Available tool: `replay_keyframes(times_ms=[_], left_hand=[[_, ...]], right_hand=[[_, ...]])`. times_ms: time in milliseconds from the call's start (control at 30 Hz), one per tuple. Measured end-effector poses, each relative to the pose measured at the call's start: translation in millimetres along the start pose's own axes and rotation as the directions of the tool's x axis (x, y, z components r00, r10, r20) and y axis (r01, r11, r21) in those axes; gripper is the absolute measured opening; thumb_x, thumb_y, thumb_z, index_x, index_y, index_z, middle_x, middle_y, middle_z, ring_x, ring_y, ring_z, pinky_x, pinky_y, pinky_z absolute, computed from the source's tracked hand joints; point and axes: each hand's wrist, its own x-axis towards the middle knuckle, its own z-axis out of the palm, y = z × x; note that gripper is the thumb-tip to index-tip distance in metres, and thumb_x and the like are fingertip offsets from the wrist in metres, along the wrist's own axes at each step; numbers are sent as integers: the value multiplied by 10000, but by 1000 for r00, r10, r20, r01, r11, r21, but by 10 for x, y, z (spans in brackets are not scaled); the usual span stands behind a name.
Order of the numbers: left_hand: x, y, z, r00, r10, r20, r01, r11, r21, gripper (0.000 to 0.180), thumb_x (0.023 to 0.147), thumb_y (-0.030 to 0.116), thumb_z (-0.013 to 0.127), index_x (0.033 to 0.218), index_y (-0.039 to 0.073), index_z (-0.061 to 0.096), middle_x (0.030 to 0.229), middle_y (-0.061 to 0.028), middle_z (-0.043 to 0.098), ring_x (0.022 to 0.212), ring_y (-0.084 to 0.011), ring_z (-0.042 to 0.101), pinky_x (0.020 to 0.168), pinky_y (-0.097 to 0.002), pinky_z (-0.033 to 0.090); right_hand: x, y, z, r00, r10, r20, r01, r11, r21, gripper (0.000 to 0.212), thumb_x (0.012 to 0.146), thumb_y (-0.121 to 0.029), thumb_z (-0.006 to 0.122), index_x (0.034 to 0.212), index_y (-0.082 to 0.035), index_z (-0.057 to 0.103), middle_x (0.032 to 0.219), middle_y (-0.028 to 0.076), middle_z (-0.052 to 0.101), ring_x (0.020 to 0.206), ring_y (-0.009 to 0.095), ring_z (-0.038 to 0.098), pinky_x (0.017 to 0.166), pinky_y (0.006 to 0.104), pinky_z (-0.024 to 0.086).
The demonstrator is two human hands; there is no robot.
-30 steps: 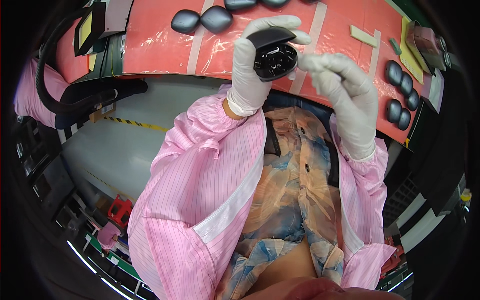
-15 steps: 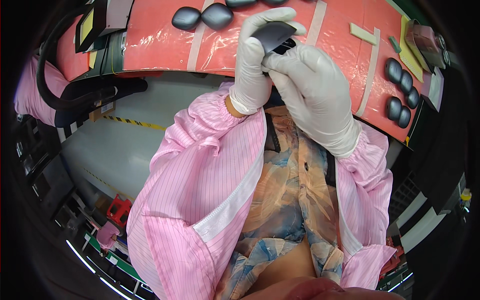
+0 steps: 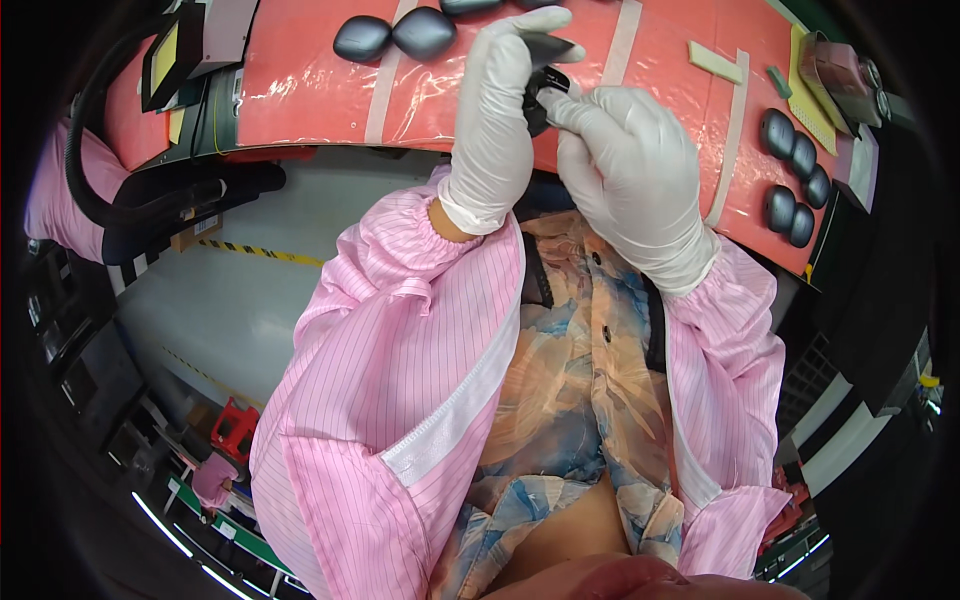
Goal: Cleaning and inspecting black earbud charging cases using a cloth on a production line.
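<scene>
Both my hands wear white gloves and meet over the far work surface. My left hand (image 3: 490,135) is closed around a dark grey computer mouse (image 3: 537,112), which is tipped up so that its black side shows. With bent fingers my right hand (image 3: 635,175) grips the near edge of the mouse, fingertips pressed on the black part. What lies under those fingertips is hidden. Beyond my left hand, more dark grey mice (image 3: 424,34) lie in a row along the far side.
A red mat (image 3: 300,100) with pale tape strips covers the bench. Several dark mice (image 3: 779,133) sit at its right, near a pale foam strip (image 3: 714,62) and a clear container (image 3: 838,75). At the left are a black-framed stand (image 3: 172,60) and a black hose (image 3: 78,150).
The mouse has turned in my left hand, from its grey top showing to its black side showing. My right fingers have shifted onto that black side.
</scene>
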Motion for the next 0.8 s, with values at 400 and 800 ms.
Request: replay_keyframes(times_ms=[400,800], left_hand=[[53,-154,61,907,421,22,-420,898,136,852,850,753,374,1264,16,469,1005,-76,582,719,-129,552,658,-251,456],[77,-24,46,963,-8,268,212,634,-744,809,942,662,183,1247,-21,492,916,-170,641,795,-253,632,690,-333,528]], right_hand=[[-32,-160,61,938,345,11,-304,812,498,170,842,-68,639,1003,-26,673,824,29,624,714,119,564,620,267,448],[-23,109,-138,972,150,-179,-47,876,479,237,875,-69,634,1105,-15,650,1004,85,666,855,152,602,768,274,471]])
